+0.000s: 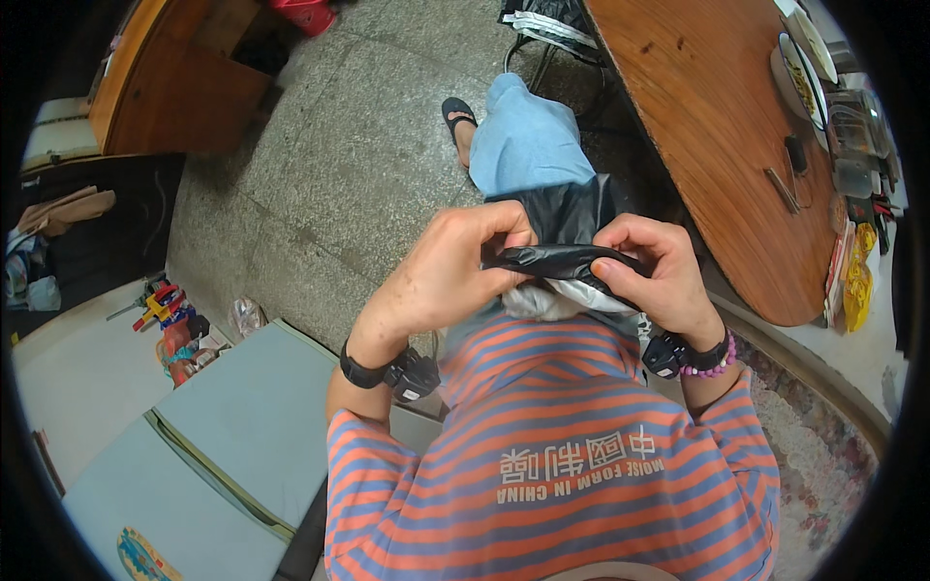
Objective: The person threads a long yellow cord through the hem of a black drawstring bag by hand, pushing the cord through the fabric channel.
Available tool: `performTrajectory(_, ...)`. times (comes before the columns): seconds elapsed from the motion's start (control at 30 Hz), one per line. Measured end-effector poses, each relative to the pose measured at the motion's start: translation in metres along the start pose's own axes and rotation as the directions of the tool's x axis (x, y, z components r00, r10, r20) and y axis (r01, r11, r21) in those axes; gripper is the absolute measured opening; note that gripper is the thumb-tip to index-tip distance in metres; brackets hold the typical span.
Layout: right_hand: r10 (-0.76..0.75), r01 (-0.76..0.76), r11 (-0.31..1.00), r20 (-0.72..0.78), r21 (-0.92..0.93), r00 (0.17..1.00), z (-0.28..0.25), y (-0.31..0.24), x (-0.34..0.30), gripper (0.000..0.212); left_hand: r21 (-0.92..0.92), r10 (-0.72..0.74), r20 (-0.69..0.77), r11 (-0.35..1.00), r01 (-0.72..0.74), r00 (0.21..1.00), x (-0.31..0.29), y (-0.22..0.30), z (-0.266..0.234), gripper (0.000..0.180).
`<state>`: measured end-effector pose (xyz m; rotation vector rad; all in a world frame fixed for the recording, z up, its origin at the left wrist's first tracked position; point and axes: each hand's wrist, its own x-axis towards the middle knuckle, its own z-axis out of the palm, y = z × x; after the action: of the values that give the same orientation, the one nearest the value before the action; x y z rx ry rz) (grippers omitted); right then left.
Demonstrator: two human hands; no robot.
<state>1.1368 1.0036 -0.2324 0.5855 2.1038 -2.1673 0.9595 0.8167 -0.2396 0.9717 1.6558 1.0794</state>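
Close in front of my waist, my left hand (431, 266) and my right hand (673, 281) pinch the two ends of a rolled edge of black shiny cloth (572, 215). Thumbs press against fingers on both sides of the roll. Below the black roll, a white piece (541, 301) shows, perhaps the lining. The rest of the black cloth hangs over my lap, above light blue trousers (528, 136). Whether it is a garment or a bag, I cannot tell.
At right stands a wooden table (717, 145) with a bowl of food (799, 82), clear containers (857, 136) and a yellow packet (858, 276). A pale blue cabinet (242, 387) is at lower left. Wooden furniture (184, 87) and a red bucket (305, 14) are farther off.
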Motion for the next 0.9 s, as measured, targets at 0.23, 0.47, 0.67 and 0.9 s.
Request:
performTrajectory(0.23, 0.022, -0.023, 0.998, 0.012, 0.062, 1.000, 0.003, 0.020, -0.001, 0.011, -0.351, -0.020, 0.262, 0.929, 0.114, 0.965, 0.009, -0.032, 0.011, 0.017)
performTrajectory(0.47, 0.055, -0.054, 0.997, -0.008, 0.058, 0.998, 0.006, 0.023, -0.002, 0.013, -0.553, -0.033, 0.098, 0.829, 0.082, 0.995, 0.013, -0.035, 0.033, 0.014)
performTrajectory(0.67, 0.035, -0.033, 0.998, -0.027, 0.059, 0.999, 0.006, 0.028, -0.001, 0.013, -0.445, -0.090, 0.049, 0.890, 0.102, 0.995, 0.013, -0.031, 0.042, 0.015)
performTrajectory(0.9, -0.002, -0.002, 0.997, -0.042, -0.079, 0.999, 0.007, 0.037, 0.005, 0.011, -0.227, -0.093, -0.103, 0.972, 0.067, 0.990, 0.017, -0.026, 0.052, 0.017)
